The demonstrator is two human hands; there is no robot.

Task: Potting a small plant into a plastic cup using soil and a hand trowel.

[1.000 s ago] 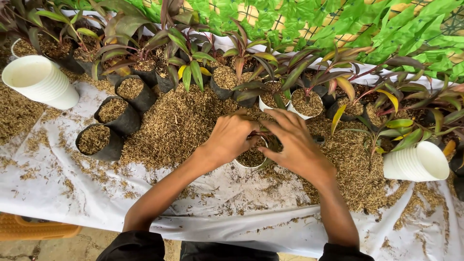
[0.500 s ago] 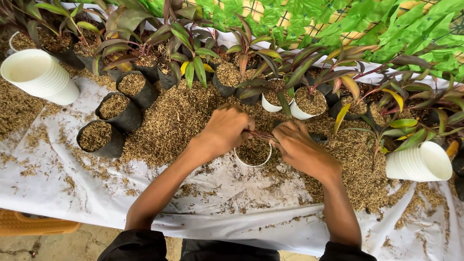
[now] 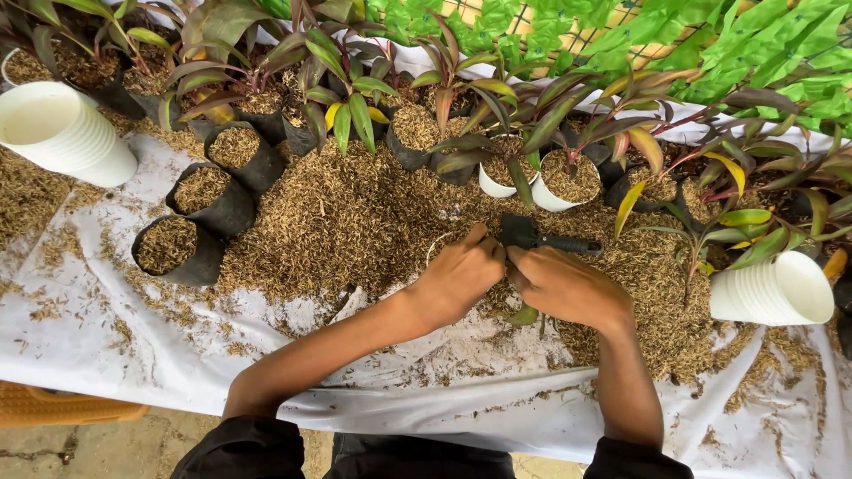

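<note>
My left hand [image 3: 461,273] and my right hand [image 3: 561,286] meet knuckle to knuckle over a small white cup [image 3: 434,246]. Only a thin arc of its rim shows left of my left hand, whose fingers curl down over the cup. My right hand's fingers are bent against the left; what they hold is hidden. A green leaf [image 3: 524,315] pokes out under my hands. Just beyond my fingers a black hand tool [image 3: 535,236] lies on the pile of brown husk [image 3: 346,222].
Stacks of white cups lie at the left [image 3: 55,133] and right [image 3: 774,289]. Three black grow bags [image 3: 170,250] filled with husk stand at left. Potted red-green plants [image 3: 497,151] line the back. A white sheet [image 3: 133,346] covers the surface; an orange crate [image 3: 62,412] is below.
My hands have closed together over the white cup, hiding its husk filling. The black tool now shows beyond them. The view has shifted slightly.
</note>
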